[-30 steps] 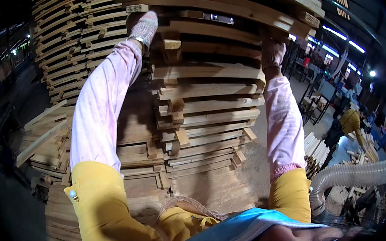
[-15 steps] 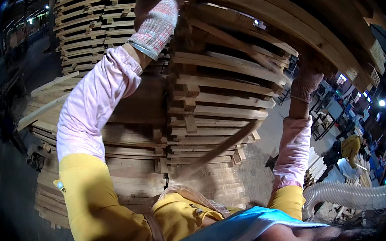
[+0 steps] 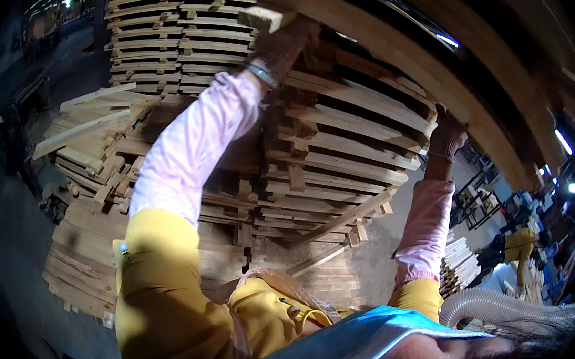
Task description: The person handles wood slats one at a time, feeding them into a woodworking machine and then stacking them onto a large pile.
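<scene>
Both my arms are raised, in pink sleeve covers with yellow sleeves below. My left hand (image 3: 287,46), in a knit glove, closes on the near side of a long wooden board (image 3: 422,73) overhead, beside a short block end (image 3: 262,19). Lower on the right, my gloved right hand (image 3: 447,138) closes on the same board; its fingertips are partly hidden. More beams run parallel beyond this board, like parts of one slatted frame. Below my hands stands a stack of slatted wooden frames (image 3: 345,129), with a loose strip (image 3: 347,219) slanting across its near side.
Taller slat stacks (image 3: 146,37) stand at the far left, with loose boards (image 3: 92,129) nearer. Flat boards (image 3: 76,252) lie at lower left. On the right are a ribbed clear hose (image 3: 500,304), a pile of pale sticks (image 3: 458,263) and a person in yellow (image 3: 519,246).
The overhead board and my left hand have shifted right and down in view. Loose strips, blurred in motion before, now lie slanted low against the stack. Both hands keep their hold.
</scene>
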The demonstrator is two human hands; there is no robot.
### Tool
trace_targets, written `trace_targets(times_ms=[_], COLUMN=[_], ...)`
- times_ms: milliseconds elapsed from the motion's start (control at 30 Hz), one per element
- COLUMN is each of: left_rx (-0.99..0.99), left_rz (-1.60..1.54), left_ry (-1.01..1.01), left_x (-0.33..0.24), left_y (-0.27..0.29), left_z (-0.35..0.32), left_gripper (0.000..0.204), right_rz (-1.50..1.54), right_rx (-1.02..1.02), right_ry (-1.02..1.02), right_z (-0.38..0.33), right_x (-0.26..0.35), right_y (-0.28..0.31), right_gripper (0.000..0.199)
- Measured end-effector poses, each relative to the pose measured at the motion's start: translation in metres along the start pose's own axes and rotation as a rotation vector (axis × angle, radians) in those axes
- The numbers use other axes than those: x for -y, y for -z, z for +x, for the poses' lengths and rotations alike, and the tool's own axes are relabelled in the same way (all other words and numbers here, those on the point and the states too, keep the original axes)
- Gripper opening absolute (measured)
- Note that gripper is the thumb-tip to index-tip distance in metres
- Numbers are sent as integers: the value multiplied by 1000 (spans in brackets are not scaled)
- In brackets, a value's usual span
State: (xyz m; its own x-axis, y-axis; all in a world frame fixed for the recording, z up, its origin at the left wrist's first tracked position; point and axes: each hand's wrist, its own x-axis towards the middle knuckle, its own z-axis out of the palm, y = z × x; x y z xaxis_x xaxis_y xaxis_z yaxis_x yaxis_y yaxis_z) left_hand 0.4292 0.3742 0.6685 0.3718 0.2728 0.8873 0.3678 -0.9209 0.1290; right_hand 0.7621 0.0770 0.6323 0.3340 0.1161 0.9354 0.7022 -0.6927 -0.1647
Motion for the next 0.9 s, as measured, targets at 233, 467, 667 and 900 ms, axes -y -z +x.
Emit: trace_targets(times_ms=[233, 467, 667, 900], left_rx=[-102, -1, 19, 82], left_rz=[175, 34, -181, -527], left_ry=[-105, -10, 72, 156], left_x=[-13, -30, -23, 26], left_y=[-14, 43, 78, 134], left_z=[-50, -123, -202, -292], left_gripper=[37, 45, 47, 50], right_rz=[292, 492, 483, 423], right_rx=[-18, 103, 324, 532], right_ry=[-134, -187, -251, -409], right_z=[-61, -174, -300, -459], right_x=[4, 18, 61, 173], right_y=[31, 137, 241, 367], right_gripper=[48, 53, 56, 61])
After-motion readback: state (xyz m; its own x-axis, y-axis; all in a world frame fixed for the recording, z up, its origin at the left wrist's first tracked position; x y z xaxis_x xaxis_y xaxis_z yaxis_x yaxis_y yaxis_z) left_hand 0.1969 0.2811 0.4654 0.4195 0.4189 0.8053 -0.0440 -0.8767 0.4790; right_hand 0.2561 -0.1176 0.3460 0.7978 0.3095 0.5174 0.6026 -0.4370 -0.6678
